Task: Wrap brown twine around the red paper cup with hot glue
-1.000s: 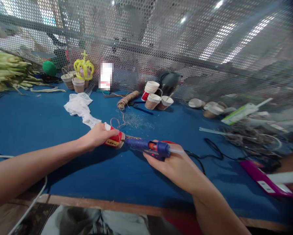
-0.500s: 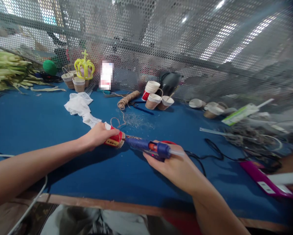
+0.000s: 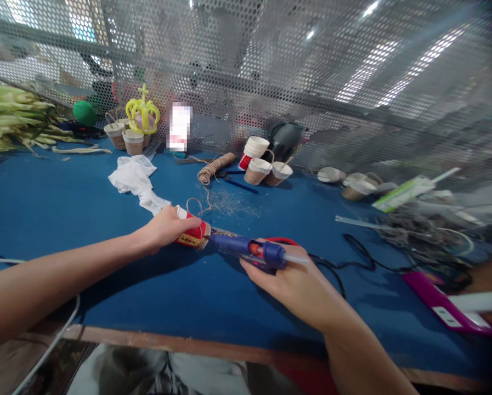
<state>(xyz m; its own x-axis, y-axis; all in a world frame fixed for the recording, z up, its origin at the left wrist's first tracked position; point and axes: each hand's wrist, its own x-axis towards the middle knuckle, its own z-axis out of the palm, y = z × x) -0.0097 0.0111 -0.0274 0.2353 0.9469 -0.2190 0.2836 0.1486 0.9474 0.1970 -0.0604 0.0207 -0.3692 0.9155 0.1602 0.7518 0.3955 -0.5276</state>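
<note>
My left hand is closed around a red paper cup lying on its side, with some twine wound near its right end. In my right hand is a blue glue gun, a clear glue stick poking out of its back. The gun's nozzle points left at the twine-wrapped end of the cup, at or very near it; I cannot tell if they touch. A loop of twine rises behind the cup and runs to a twine roll farther back.
A white cloth lies beyond my left hand. Several small cups, among them a twine-wrapped one, stand along the perforated metal screen. A yellow crown is at back left. A purple power strip and black cord lie at right.
The glue gun's nozzle has shifted very slightly at the cup's end. My left hand and the cup look nearly the same.
</note>
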